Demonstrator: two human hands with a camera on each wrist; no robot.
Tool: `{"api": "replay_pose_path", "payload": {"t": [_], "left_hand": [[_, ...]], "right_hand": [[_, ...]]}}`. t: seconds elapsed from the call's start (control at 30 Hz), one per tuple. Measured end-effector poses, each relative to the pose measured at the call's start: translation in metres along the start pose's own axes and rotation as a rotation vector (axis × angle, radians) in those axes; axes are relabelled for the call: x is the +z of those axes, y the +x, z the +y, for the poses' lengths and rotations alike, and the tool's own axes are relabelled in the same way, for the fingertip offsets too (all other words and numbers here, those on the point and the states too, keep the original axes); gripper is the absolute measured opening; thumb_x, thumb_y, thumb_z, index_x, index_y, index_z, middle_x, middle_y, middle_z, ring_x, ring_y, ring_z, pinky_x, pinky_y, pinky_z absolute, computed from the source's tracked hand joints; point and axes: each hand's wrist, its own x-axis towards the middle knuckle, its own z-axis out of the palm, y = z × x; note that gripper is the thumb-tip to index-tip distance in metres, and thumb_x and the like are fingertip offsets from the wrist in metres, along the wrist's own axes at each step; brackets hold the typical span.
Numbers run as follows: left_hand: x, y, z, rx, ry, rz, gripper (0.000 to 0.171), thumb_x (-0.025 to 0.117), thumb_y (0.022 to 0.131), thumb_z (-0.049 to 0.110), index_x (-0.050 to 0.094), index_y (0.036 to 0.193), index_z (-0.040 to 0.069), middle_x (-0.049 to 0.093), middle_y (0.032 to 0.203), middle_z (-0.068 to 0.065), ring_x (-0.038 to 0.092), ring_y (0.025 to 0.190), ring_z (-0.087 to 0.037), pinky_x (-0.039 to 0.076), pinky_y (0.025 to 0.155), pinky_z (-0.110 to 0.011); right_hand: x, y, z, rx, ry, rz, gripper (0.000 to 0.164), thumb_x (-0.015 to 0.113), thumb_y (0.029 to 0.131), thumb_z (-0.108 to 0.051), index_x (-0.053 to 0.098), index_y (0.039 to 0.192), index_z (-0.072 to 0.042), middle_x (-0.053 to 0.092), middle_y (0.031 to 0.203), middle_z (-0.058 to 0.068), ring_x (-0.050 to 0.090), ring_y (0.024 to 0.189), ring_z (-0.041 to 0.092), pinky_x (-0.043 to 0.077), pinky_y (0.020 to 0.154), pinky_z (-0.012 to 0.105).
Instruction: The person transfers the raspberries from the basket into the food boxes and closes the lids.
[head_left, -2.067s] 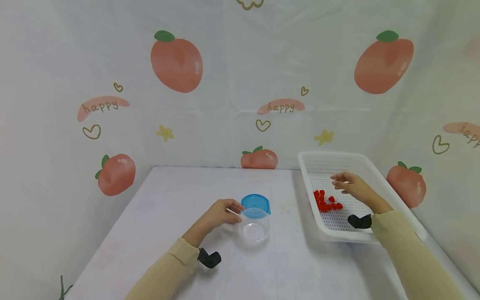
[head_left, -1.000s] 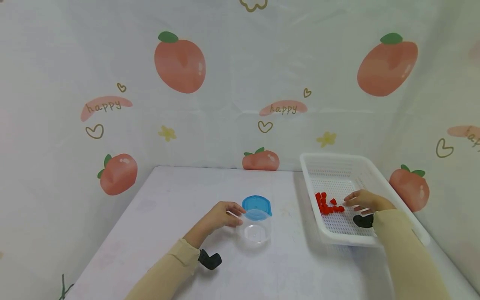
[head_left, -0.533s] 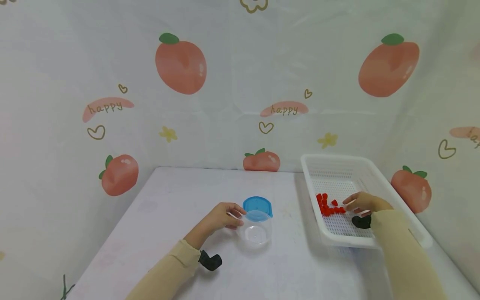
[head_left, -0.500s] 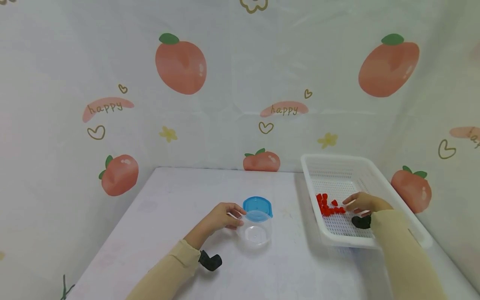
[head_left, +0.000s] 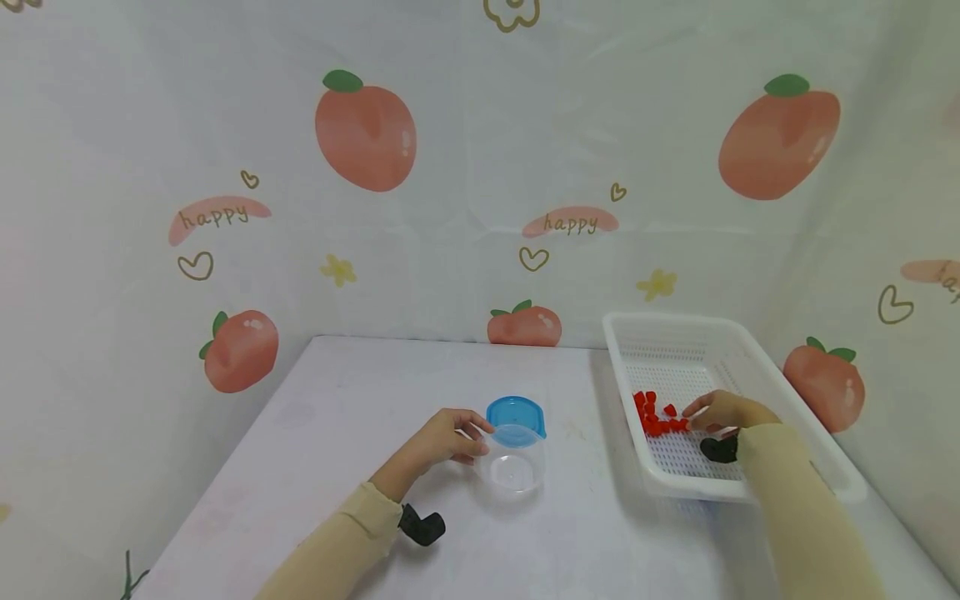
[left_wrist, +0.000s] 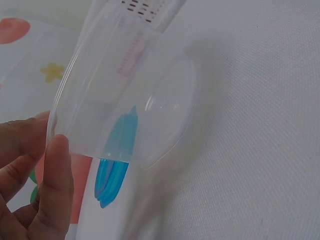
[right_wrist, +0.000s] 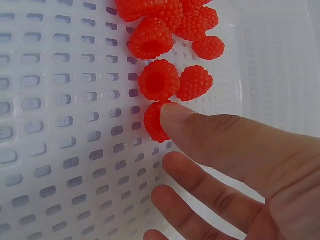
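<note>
My left hand (head_left: 448, 437) pinches the rim of a clear plastic tub (head_left: 512, 473), which stands upright on the table. In the left wrist view, thumb and fingertips meet on the edge of the tub (left_wrist: 105, 100). A blue lid (head_left: 516, 410) lies just beyond it, partly seen through its wall. My right hand (head_left: 722, 410) reaches into a white basket (head_left: 675, 485) holding several red raspberries (head_left: 651, 417). In the right wrist view, one digit overlaps the end raspberry (right_wrist: 156, 122) of the row; the other fingers are spread below, with no grip visible.
The basket has raised walls and a slotted floor; it stands at the table's right. A white tabletop (head_left: 375, 375) lies around the tub. Behind hangs a fruit-printed curtain (head_left: 450, 167). Each wrist carries a black camera mount (head_left: 422, 527).
My right hand has lowered into the basket and shifted left until its fingertips reach the raspberries. The left hand keeps hold of the tub. The whole head view has shifted slightly.
</note>
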Motion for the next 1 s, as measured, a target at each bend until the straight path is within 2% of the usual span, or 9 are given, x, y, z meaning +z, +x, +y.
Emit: {"api": "replay_pose_path", "payload": {"t": [0.33,1.0], "left_hand": [[0.002,0.0012,-0.0017,0.018,-0.016,-0.006,0.03,0.076,0.081,0.007,0.068,0.109,0.002,0.059,0.088,-0.007,0.06,0.07,-0.015,0.059,0.068,-0.03],[0.0017,0.0011,-0.0021,0.016,-0.033,-0.002,0.03,0.076,0.081,0.006,0.068,0.109,0.001,0.06,0.088,-0.007,0.06,0.07,-0.014,0.059,0.068,-0.029]], "right_hand": [[0.003,-0.0034,-0.0036,-0.028,-0.046,-0.004,0.043,0.07,0.085,-0.02,0.059,0.121,0.001,0.056,0.12,0.027,0.05,0.108,0.043,0.043,0.089,0.059],[0.0032,-0.0023,-0.0064,-0.057,-0.111,-0.011,0.036,0.069,0.086,-0.016,0.062,0.117,0.0,0.058,0.114,0.025,0.051,0.106,0.042,0.042,0.089,0.062]]}}
